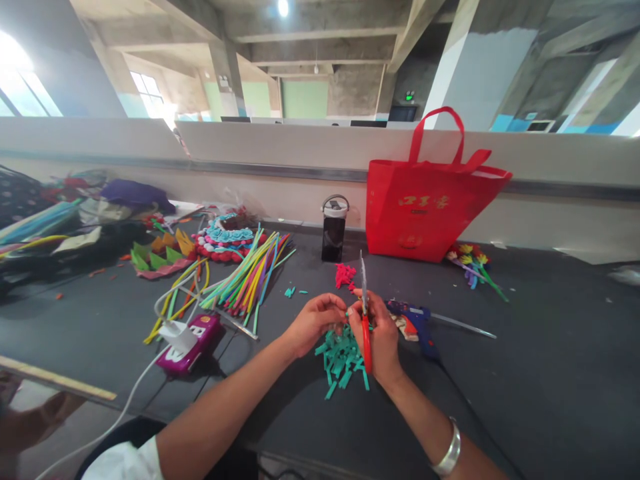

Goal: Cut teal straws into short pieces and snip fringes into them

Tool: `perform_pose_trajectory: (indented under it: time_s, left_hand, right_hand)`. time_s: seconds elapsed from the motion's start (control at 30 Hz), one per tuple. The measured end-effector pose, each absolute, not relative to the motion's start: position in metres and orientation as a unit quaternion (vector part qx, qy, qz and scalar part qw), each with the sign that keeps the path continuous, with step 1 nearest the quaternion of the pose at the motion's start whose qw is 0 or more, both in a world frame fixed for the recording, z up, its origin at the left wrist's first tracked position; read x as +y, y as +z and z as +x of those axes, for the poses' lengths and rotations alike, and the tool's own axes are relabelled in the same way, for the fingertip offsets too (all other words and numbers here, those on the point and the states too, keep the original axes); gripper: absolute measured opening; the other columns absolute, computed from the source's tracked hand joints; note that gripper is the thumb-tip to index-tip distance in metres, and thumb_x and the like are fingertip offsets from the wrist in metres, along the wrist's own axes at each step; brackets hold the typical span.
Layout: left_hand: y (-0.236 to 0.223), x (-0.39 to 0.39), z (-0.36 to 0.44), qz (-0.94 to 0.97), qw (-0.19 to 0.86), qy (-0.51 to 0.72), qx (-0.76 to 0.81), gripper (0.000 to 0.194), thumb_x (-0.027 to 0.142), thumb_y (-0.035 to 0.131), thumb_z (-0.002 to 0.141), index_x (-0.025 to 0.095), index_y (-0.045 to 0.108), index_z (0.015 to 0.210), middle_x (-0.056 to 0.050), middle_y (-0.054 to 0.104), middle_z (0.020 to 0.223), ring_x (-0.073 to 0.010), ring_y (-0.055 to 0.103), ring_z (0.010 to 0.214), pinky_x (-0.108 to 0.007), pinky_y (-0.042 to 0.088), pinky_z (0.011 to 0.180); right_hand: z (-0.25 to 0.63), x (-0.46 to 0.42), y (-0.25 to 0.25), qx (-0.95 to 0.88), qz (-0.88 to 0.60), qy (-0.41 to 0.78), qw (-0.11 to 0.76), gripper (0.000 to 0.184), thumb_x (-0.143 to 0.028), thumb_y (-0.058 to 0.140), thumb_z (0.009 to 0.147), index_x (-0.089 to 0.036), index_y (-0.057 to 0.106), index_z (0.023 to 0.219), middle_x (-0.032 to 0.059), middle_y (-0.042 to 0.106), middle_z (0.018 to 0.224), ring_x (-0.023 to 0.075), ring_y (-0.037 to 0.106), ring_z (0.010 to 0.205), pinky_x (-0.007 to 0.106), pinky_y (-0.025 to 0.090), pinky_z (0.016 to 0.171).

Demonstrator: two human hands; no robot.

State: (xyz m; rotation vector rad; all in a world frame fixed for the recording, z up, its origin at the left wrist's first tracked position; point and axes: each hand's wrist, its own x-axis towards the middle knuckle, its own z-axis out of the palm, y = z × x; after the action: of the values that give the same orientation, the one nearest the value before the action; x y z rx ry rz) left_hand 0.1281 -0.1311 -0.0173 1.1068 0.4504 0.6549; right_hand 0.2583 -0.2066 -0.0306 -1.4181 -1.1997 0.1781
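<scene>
We see the left hand (317,325) with its thumb and forefinger pinched on a small teal piece (347,314), right where they meet the fingertips of the right hand (384,341). The right fingers grasp red-handled scissors (367,337), blades pointing up and away from us. Below both hands, a heap of teal strips (341,365) lies on the tabletop (540,373); a pile of pink-red pieces (345,275) sits just beyond. The step in hand looks to us like fine fingertip work on that one piece; the next move calls for a steady pinch and blades kept clear of the fingers. Much of the held piece is covered, so we cannot tell its shape. The right hand partly hides the glue gun (424,325), and the spotted fabric (17,200) is cut off at the left edge.
</scene>
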Motion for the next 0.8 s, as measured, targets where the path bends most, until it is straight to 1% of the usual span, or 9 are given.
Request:
perform_pose_trajectory:
  time_s: [0.2,0.37,0.47,0.53,0.63,0.7,0.8]
  left_hand:
    - [-0.018,-0.135,0.132,0.621,0.643,0.364,0.263,0.016,0.025,0.076,0.068,0.014,0.066,0.075,-0.001,0.062,0.070,-0.0107,0.053,0.064,-0.022,0.041,0.062]
    - [-0.022,-0.133,0.134,0.660,0.593,0.364,0.284,0.011,0.024,0.072,0.069,0.015,0.066,0.072,-0.002,0.063,0.067,-0.0121,0.053,0.062,-0.024,0.041,0.061]
    - [-0.022,-0.134,0.134,0.677,0.568,0.366,0.292,0.009,0.022,0.071,0.068,0.015,0.067,0.069,-0.002,0.063,0.065,-0.0121,0.053,0.060,-0.023,0.040,0.060]
    - [-0.020,-0.134,0.133,0.664,0.578,0.372,0.294,0.009,0.022,0.072,0.067,0.015,0.067,0.068,-0.001,0.061,0.063,-0.0110,0.051,0.058,-0.022,0.039,0.057]
    - [-0.015,-0.135,0.131,0.594,0.642,0.391,0.286,0.010,0.023,0.072,0.068,0.015,0.067,0.071,0.001,0.059,0.061,-0.0087,0.049,0.053,-0.021,0.037,0.054]
    - [-0.012,-0.133,0.130,0.528,0.695,0.409,0.267,0.010,0.023,0.071,0.069,0.015,0.066,0.073,0.002,0.059,0.062,-0.0083,0.050,0.052,-0.022,0.038,0.055]
    - [-0.007,-0.131,0.128,0.449,0.748,0.430,0.234,0.012,0.023,0.072,0.069,0.016,0.063,0.073,0.002,0.059,0.063,-0.0089,0.052,0.053,-0.023,0.040,0.057]
  right_hand:
    - [0.262,-0.204,-0.028,-0.505,-0.635,0.054,0.581,0.033,-0.024,0.053,0.082,-0.017,0.058,0.115,0.0052,0.068,0.092,0.0166,0.065,0.077,0.032,0.052,0.079]
    - [0.260,-0.204,-0.030,-0.506,-0.626,0.084,0.587,0.034,-0.024,0.054,0.082,-0.018,0.058,0.116,0.0042,0.067,0.093,0.0164,0.065,0.078,0.032,0.052,0.079]
    - [0.258,-0.206,-0.029,-0.501,-0.622,0.095,0.594,0.034,-0.026,0.056,0.082,-0.018,0.058,0.115,0.0030,0.067,0.088,0.0161,0.064,0.075,0.031,0.052,0.077]
    - [0.257,-0.207,-0.028,-0.496,-0.623,0.100,0.597,0.032,-0.029,0.057,0.083,-0.019,0.058,0.114,0.0021,0.067,0.085,0.0159,0.064,0.072,0.030,0.052,0.075]
    - [0.257,-0.207,-0.029,-0.503,-0.630,0.102,0.583,0.032,-0.034,0.056,0.086,-0.019,0.057,0.114,0.0024,0.067,0.084,0.0163,0.064,0.071,0.030,0.053,0.073]
    - [0.258,-0.206,-0.032,-0.519,-0.639,0.099,0.560,0.035,-0.035,0.054,0.087,-0.019,0.056,0.118,0.0052,0.068,0.092,0.0179,0.065,0.077,0.032,0.052,0.077]
    - [0.259,-0.204,-0.037,-0.549,-0.639,0.098,0.530,0.038,-0.033,0.054,0.087,-0.019,0.054,0.122,0.0103,0.067,0.109,0.0213,0.065,0.092,0.037,0.051,0.085]
